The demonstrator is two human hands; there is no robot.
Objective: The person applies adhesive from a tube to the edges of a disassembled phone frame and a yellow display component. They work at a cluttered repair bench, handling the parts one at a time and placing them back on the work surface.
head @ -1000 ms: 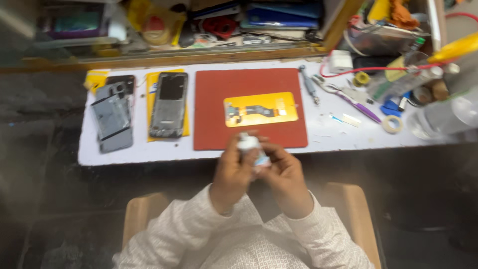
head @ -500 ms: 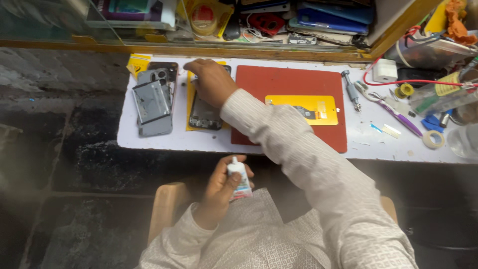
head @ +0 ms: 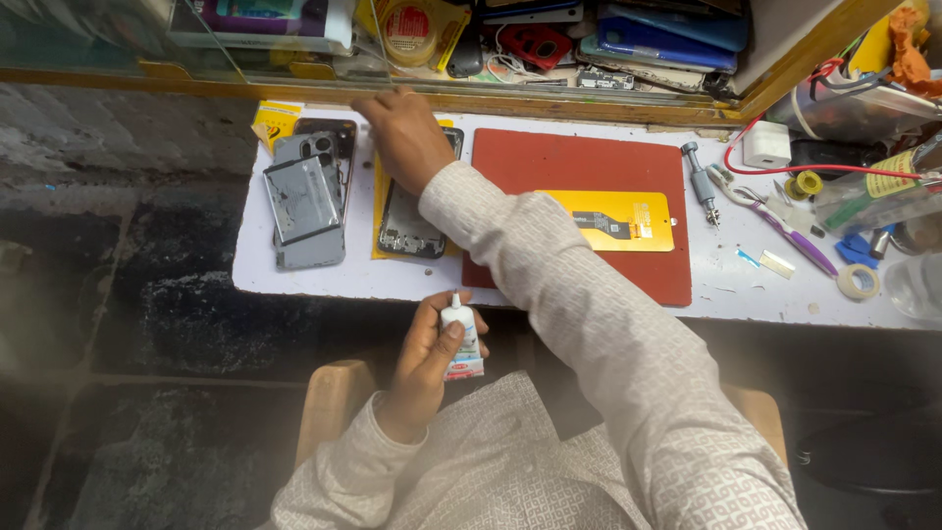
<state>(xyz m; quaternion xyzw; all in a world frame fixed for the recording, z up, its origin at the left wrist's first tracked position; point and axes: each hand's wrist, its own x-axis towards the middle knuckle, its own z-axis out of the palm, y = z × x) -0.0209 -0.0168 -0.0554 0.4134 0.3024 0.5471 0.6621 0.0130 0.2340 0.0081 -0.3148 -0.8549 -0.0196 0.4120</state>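
My left hand (head: pixel 424 353) grips a small white glue bottle (head: pixel 459 339) upright, just below the front edge of the white work board (head: pixel 589 290). My right hand (head: pixel 404 137) reaches across to the board's far left corner, over the top of an opened phone (head: pixel 410 226) lying on a yellow sheet. Whether its fingers pinch anything is hidden. A phone back cover (head: pixel 304 201) with a camera cutout lies to the left of that hand.
A red mat (head: pixel 579 177) holds a yellow sheet with a flex cable (head: pixel 613 221). Right of it lie a screwdriver (head: pixel 702 186), tweezers, a purple tool (head: pixel 785 231), tape rolls and bottles. A cluttered shelf runs along the back. A wooden stool (head: pixel 329 402) sits under me.
A second ago both hands held the glue bottle together. Since then my right hand left it and reached to the board's far left corner; the left hand keeps the bottle.
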